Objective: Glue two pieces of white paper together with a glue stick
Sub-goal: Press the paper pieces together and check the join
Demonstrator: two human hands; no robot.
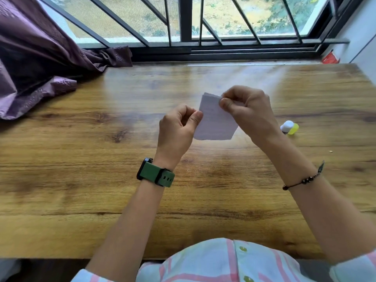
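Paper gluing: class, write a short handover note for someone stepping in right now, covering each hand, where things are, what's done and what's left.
Left hand: pinches the paper at its left edge, above the table.
Right hand: fingers pinch the top right corner, where layered edges show.
Glue stick: lies on the table, right of the right hand, untouched.
Done: the pieces appear stacked; whether glue is on them cannot be told.
Left: check the bond, press the sheets flat, or glue if they are still dry.

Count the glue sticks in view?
1. The glue stick lies on the table, just right of the right hand. Both hands pinch the white paper above the table; nothing suggests another, though the arms hide some tabletop.
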